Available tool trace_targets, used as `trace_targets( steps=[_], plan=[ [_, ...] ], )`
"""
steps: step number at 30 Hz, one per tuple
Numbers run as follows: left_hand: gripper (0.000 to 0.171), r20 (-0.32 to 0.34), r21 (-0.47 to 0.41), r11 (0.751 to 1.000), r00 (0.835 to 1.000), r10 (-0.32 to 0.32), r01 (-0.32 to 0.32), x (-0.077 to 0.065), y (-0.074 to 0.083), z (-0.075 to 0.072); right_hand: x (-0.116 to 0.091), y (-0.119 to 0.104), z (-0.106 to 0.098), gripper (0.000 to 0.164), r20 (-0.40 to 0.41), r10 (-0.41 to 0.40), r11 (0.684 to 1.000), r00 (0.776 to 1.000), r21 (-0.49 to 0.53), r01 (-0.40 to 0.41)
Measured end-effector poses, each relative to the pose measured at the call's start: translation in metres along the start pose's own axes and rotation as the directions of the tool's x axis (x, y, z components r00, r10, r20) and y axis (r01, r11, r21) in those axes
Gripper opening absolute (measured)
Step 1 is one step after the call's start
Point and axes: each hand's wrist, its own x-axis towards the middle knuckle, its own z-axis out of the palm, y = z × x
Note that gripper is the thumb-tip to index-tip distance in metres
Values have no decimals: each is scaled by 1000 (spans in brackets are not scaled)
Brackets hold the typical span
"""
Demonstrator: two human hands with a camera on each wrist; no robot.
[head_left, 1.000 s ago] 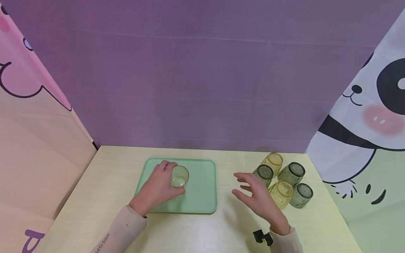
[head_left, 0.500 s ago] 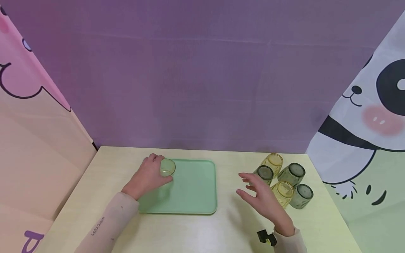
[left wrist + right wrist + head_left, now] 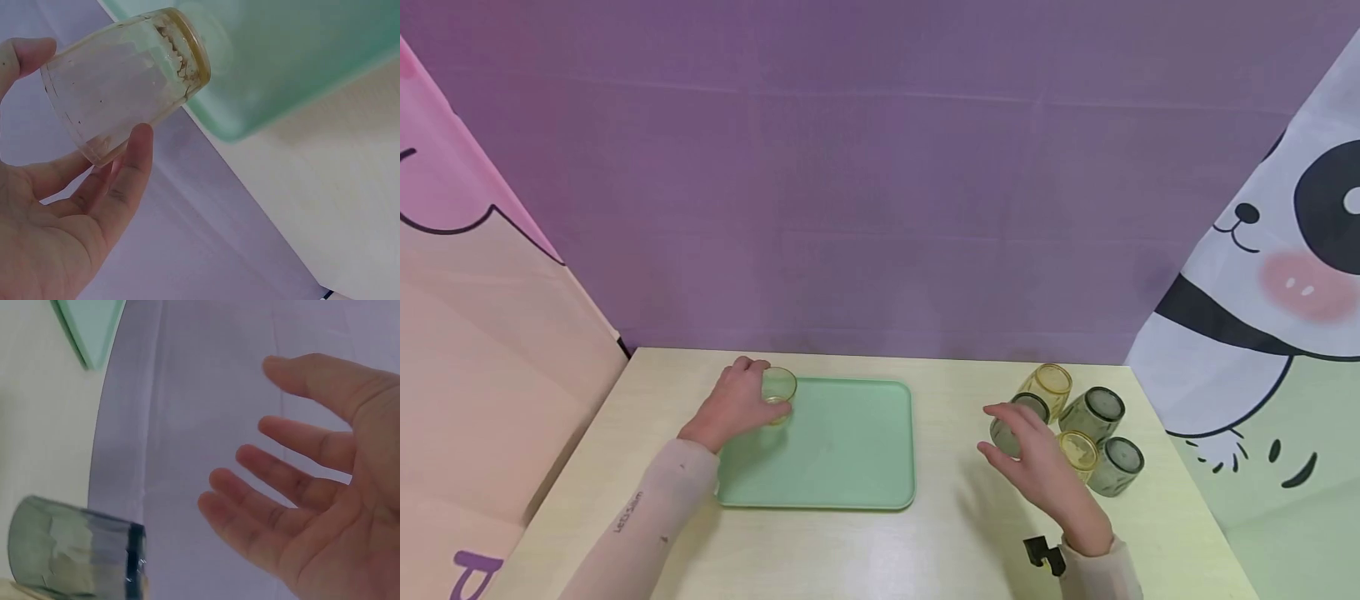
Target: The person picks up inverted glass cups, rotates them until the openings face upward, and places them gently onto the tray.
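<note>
My left hand (image 3: 730, 408) grips a pale yellow drinking glass (image 3: 780, 385) over the back left corner of the green tray (image 3: 842, 450). In the left wrist view, thumb and fingers hold the glass (image 3: 112, 87) near its rim, its thick amber base pointing toward the tray. My right hand (image 3: 1041, 467) hovers with spread, slightly bent fingers and nothing in them. Beside it a grey-green glass (image 3: 1006, 435) stands upside down, partly covered by the fingers in the head view. The right wrist view shows this hand (image 3: 312, 469) apart from a grey glass (image 3: 75, 550).
Behind and beside the right hand cluster more upturned glasses: a yellow glass (image 3: 1049, 385) at the back, a grey glass (image 3: 1092, 412), a yellow glass (image 3: 1078, 454) and another grey glass (image 3: 1117, 467). A purple cloth (image 3: 880, 208) hangs behind the pale table (image 3: 850, 550).
My left hand has carried the yellow glass left and back, from above the tray's middle to its back left corner. The right hand has drifted right, closer to the grouped glasses.
</note>
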Motion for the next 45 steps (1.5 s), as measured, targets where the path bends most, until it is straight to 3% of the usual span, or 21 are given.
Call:
trace_targets(
  steps=[8, 15, 18, 25, 30, 37, 45],
  plan=[
    [75, -12, -1, 1000, 1000, -4, 4, 7, -9, 2, 1, 10, -2, 47, -46, -168, 974, 985, -160, 159],
    [76, -27, -11, 1000, 999, -19, 19, 10, -16, 3, 0, 23, -4, 56, -54, -232, 945, 971, -248, 212],
    [77, -23, -16, 1000, 999, -24, 24, 11, -18, 4, -2, 27, -8, 56, -58, -207, 941, 977, -284, 183],
    [76, -27, -17, 1000, 999, -24, 24, 13, -23, 6, -13, 36, -20, 52, -29, -57, 938, 998, -345, 44],
    [77, -27, -36, 999, 999, -25, 24, 17, -26, 2, -20, 42, -24, 52, -10, -19, 933, 1000, -361, 14],
    [81, -13, -75, 997, 1000, -9, 8, 21, -34, 3, -26, 47, -31, 48, 44, 128, 919, 991, -382, -101],
    [83, 5, -99, 995, 1000, 0, 1, 20, -36, 1, -33, 54, -30, 46, 70, 183, 907, 981, -397, -141]
  ],
)
